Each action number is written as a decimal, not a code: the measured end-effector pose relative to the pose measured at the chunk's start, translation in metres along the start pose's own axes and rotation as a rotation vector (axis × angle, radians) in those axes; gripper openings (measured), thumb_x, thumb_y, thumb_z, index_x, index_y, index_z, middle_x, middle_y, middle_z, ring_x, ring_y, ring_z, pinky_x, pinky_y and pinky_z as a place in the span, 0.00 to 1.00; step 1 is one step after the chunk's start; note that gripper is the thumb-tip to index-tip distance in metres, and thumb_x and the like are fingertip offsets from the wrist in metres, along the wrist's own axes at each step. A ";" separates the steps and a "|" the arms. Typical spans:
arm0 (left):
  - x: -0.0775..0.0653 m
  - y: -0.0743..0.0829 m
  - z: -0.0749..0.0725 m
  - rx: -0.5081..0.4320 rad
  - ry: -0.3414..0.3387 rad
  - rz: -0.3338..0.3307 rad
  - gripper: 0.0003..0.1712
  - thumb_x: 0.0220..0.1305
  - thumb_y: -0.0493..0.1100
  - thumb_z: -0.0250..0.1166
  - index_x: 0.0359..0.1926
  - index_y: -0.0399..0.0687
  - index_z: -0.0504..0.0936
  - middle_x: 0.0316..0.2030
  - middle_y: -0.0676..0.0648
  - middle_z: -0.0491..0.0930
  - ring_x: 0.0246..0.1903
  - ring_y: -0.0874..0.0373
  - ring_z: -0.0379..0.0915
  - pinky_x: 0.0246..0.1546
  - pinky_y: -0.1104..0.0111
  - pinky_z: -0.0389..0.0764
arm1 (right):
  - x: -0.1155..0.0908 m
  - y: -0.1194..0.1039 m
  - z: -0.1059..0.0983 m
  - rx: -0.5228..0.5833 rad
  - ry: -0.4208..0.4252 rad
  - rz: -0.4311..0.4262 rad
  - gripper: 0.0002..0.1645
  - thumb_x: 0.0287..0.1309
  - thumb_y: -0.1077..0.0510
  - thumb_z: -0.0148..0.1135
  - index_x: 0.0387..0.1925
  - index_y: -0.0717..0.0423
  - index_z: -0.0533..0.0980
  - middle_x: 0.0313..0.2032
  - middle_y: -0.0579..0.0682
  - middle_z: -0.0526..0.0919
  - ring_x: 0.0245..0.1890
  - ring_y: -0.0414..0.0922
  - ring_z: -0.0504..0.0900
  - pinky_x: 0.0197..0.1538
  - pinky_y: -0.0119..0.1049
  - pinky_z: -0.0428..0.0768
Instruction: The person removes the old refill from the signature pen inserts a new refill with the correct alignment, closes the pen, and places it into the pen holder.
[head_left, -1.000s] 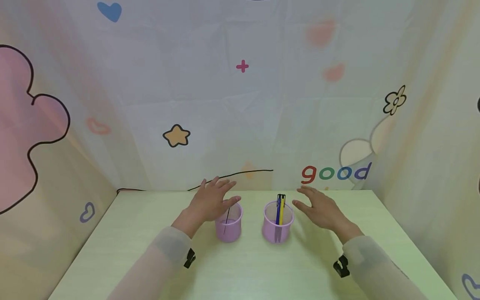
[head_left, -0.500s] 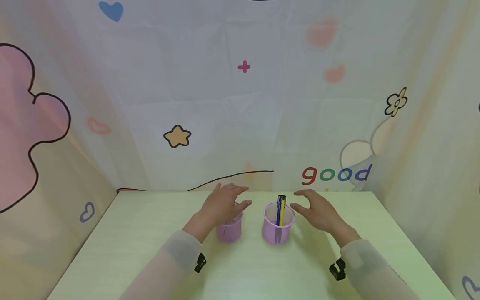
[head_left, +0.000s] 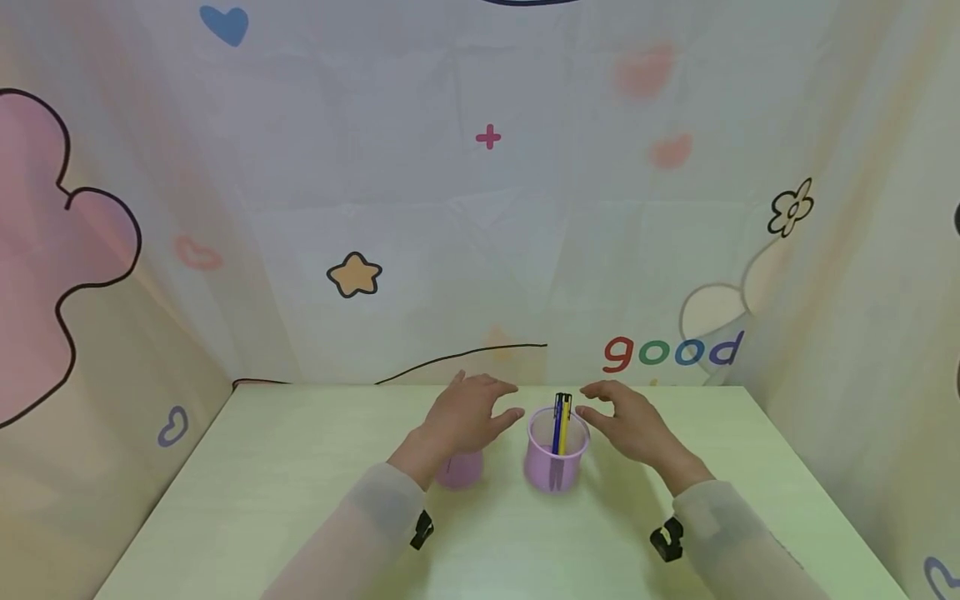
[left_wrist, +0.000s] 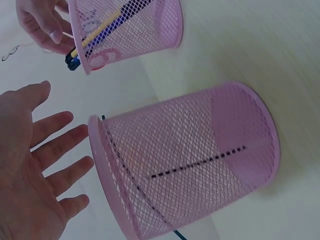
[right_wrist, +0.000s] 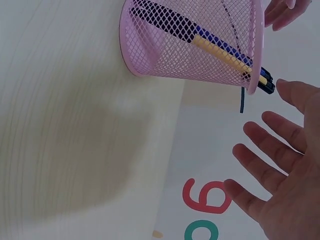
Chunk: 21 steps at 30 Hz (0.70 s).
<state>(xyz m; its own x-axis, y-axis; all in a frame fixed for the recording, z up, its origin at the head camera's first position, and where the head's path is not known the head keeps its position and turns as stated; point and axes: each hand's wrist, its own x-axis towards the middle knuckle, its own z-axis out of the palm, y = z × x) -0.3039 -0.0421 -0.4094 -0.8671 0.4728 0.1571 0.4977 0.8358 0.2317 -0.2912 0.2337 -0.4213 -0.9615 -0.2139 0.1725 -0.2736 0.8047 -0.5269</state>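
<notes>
My left hand (head_left: 468, 414) hovers over the left pink mesh pen cup (head_left: 459, 473), fingers spread and holding nothing. It hides most of that cup's rim in the head view. Through the mesh of this cup (left_wrist: 190, 135) a thin dark line shows in the left wrist view; I cannot tell what it is. A blue pen (head_left: 557, 427) and a yellow pen (head_left: 566, 429) stand together in the right pink mesh pen cup (head_left: 551, 475), their black ends above the rim. Just right of those pen ends, my right hand (head_left: 633, 425) is held with relaxed fingers and grips nothing.
Both cups stand upright on a pale table (head_left: 300, 500), a small gap between them. Behind the table hangs a printed curtain (head_left: 420, 208), with more curtain at both sides. A black wrist strap piece (head_left: 422, 530) shows below the left sleeve.
My left hand has moved right across the left cup, toward the right cup, covering the left cup's rim. My right hand has shifted slightly left, toward the pens. Both cups stay put.
</notes>
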 end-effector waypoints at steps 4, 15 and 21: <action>0.004 0.007 0.003 -0.015 -0.004 0.008 0.28 0.76 0.64 0.56 0.67 0.58 0.79 0.66 0.52 0.80 0.71 0.54 0.70 0.80 0.45 0.51 | 0.003 -0.001 0.002 0.024 -0.007 0.007 0.26 0.72 0.47 0.62 0.64 0.58 0.76 0.63 0.62 0.80 0.63 0.64 0.78 0.63 0.64 0.76; 0.010 0.014 0.011 -0.026 -0.032 -0.009 0.26 0.76 0.62 0.57 0.67 0.60 0.78 0.67 0.53 0.79 0.72 0.55 0.69 0.80 0.47 0.50 | 0.009 -0.006 0.007 0.074 -0.024 0.029 0.24 0.73 0.50 0.62 0.63 0.58 0.75 0.63 0.61 0.80 0.64 0.63 0.77 0.64 0.65 0.75; 0.014 0.020 0.016 -0.021 -0.027 0.005 0.26 0.76 0.61 0.58 0.67 0.58 0.79 0.65 0.52 0.80 0.70 0.54 0.72 0.79 0.46 0.53 | 0.013 -0.007 0.009 0.087 -0.026 0.020 0.23 0.73 0.49 0.62 0.62 0.57 0.76 0.62 0.60 0.81 0.64 0.63 0.77 0.64 0.65 0.75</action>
<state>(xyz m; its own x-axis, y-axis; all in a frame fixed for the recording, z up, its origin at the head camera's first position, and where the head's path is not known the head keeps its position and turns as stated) -0.3063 -0.0145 -0.4178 -0.8649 0.4843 0.1320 0.5018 0.8277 0.2512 -0.3024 0.2202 -0.4227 -0.9668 -0.2138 0.1398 -0.2545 0.7582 -0.6004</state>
